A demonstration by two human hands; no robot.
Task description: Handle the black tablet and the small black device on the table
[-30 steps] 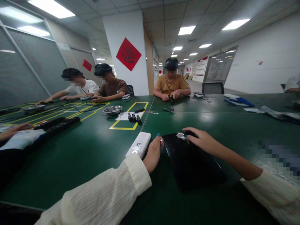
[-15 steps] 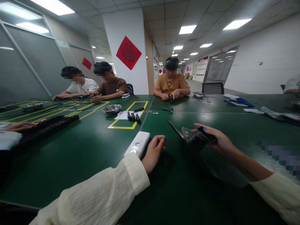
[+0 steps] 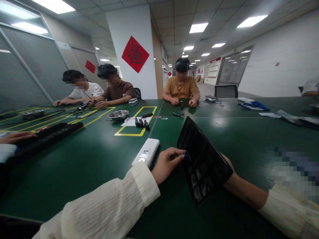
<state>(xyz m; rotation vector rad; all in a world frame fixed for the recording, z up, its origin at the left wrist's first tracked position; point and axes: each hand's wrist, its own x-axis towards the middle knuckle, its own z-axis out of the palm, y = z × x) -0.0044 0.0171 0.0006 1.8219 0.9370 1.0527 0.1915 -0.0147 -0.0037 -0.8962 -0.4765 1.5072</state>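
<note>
A glossy black rectangular panel, with faint squarish patches on its face, stands tilted above the table in front of me. My right hand grips its right side from behind; most of those fingers are hidden. At the panel's left part, my left hand has thumb and fingers pinched together, their tips at or against the dark face. Whether something small is between them I cannot make out. Beneath my left wrist and sleeve lies a white power bank with lit digits on it.
Ahead on the green table are a metal bowl, several black cylindrical parts on white paper, and pliers. A long black tray lies left beside another person's hand. Several people sit around, one opposite.
My right hand has turned the black panel so its broad face is towards me. My left hand has moved right to the panel. The person opposite has moved their hands apart.
</note>
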